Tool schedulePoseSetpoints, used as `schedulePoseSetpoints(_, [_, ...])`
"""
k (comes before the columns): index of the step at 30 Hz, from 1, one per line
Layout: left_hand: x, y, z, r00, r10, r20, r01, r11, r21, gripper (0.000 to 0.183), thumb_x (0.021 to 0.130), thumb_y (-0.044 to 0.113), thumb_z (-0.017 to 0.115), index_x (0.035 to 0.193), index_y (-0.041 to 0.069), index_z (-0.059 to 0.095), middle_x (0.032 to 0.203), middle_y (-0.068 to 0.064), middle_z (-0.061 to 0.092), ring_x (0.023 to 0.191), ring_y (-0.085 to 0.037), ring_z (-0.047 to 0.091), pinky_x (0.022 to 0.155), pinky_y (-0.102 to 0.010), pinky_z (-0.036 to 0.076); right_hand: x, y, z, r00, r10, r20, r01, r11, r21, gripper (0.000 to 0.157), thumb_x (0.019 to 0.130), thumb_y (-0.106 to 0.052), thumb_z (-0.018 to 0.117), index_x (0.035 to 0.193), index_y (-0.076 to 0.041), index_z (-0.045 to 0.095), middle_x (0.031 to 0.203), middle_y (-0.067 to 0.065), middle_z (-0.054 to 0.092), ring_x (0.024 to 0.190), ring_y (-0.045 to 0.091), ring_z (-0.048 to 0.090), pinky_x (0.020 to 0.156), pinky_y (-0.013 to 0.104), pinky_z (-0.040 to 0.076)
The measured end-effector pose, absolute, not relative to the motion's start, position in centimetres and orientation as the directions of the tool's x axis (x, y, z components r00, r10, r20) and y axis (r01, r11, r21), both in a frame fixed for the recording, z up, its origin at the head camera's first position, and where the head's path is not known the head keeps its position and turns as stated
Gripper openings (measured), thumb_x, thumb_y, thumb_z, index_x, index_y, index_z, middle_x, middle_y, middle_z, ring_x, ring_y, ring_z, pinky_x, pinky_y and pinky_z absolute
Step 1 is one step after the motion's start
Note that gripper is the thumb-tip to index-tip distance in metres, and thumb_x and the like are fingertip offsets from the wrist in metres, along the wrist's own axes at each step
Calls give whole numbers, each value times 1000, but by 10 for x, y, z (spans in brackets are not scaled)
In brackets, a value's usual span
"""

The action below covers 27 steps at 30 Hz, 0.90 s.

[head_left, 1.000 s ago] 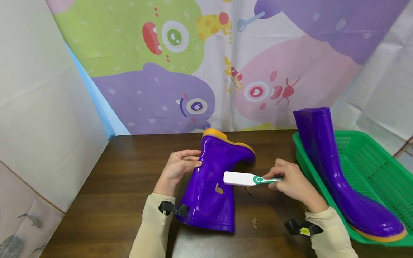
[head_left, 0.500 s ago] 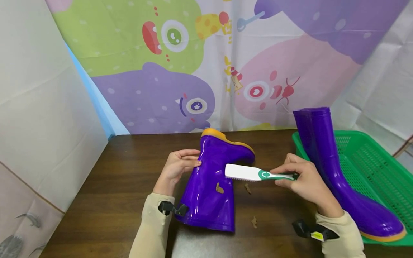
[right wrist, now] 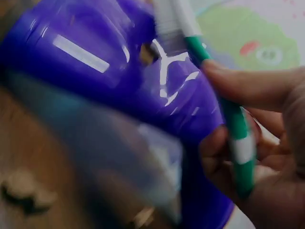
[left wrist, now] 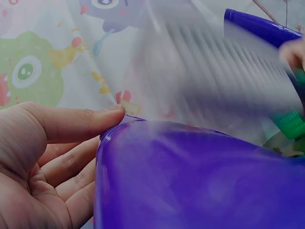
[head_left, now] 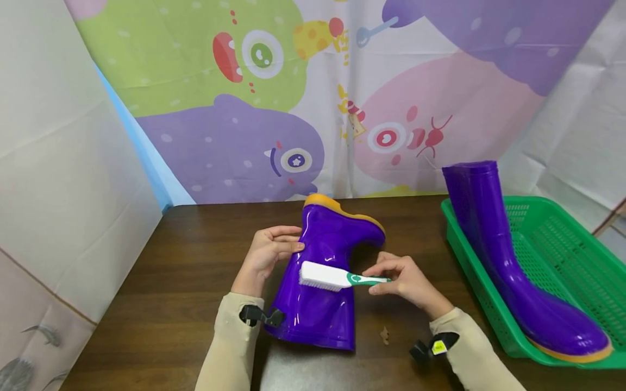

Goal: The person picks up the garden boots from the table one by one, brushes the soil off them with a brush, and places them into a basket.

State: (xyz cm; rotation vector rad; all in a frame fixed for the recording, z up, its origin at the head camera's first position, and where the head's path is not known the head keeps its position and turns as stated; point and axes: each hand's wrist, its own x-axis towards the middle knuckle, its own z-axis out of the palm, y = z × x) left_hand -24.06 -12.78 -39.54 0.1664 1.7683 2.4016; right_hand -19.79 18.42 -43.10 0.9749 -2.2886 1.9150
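Note:
A purple rain boot (head_left: 318,320) with a yellow sole lies on its side on the table, toe pointing right. My left hand (head_left: 266,255) holds its shaft edge, the thumb (left wrist: 86,123) on top and the other fingers along the side. My right hand (head_left: 403,279) grips the green-and-white handle of a scrub brush (head_left: 323,274). The brush's white head is over the middle of the shaft, bristles down. In the right wrist view a brown patch (right wrist: 147,53) shows on the boot beside the bristles; in the head view the brush hides it.
A green plastic basket (head_left: 464,277) stands at the right, with a second purple boot (head_left: 499,255) leaning in it. A small brown scrap (head_left: 385,335) lies on the wooden table (head_left: 161,304). A cartoon-print cloth (head_left: 235,146) hangs behind the table.
My right hand first drew the brush slightly right and up, then brought it left over the shaft, covering the brown patch. The left hand and boot have stayed put.

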Motion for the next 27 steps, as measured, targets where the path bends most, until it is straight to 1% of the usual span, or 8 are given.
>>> schedulePoseSetpoints(4, [-240,-128,-397,-982,188,-11,-66,-288,955,31,73,-19,72,95,3,75,76,-8,73,68,-14,71,60,-26,58,-206,188,-453,-849,-493,191,-294,140,-946,31,68,10,82,98,8,75,74,8,57,69,15,49,59,22,43])
schedulePoseSetpoints(7, [-241,-128,-398,-981,192,-16,-71,-281,957,31,72,-18,73,94,4,75,75,-7,72,67,-14,71,60,-26,58,-210,192,-460,-851,-513,116,-238,178,-955,31,68,7,83,98,7,75,76,8,59,69,15,51,56,22,45])
schedulePoseSetpoints(11, [-241,-128,-397,-981,196,-14,-69,-279,958,31,72,-19,73,94,3,75,75,-7,72,67,-14,71,61,-26,58,-214,200,-461,-824,-560,86,-232,195,-953,29,68,8,84,96,8,75,75,9,58,65,15,54,51,23,47])
schedulePoseSetpoints(15, [-241,-128,-396,-979,204,-5,-61,-267,962,31,72,-20,72,98,-2,74,74,-7,72,67,-15,71,61,-27,59,-218,212,-458,-808,-585,69,-259,247,-934,29,64,10,85,92,7,76,73,8,56,66,14,54,54,22,47])
schedulePoseSetpoints(18, [-241,-127,-395,-977,213,1,-53,-246,968,33,72,-20,72,102,-7,72,74,-6,72,67,-14,72,61,-27,59,-221,221,-457,-813,-579,49,-262,289,-921,28,62,9,86,89,7,76,73,7,56,66,14,53,53,22,47])
schedulePoseSetpoints(22, [-241,-127,-396,-977,214,3,-48,-234,971,36,72,-20,72,107,-12,68,76,-8,73,67,-14,72,60,-27,59,-223,234,-455,-830,-558,15,-227,312,-923,26,61,8,83,86,9,75,74,7,59,66,15,54,50,24,48])
schedulePoseSetpoints(27, [-241,-128,-396,-978,210,-7,-57,-233,971,37,71,-19,74,107,-12,68,77,-10,73,67,-15,72,61,-28,59,-223,250,-450,-841,-542,5,-212,321,-923,25,59,8,79,83,10,74,73,6,63,63,14,56,49,26,49])
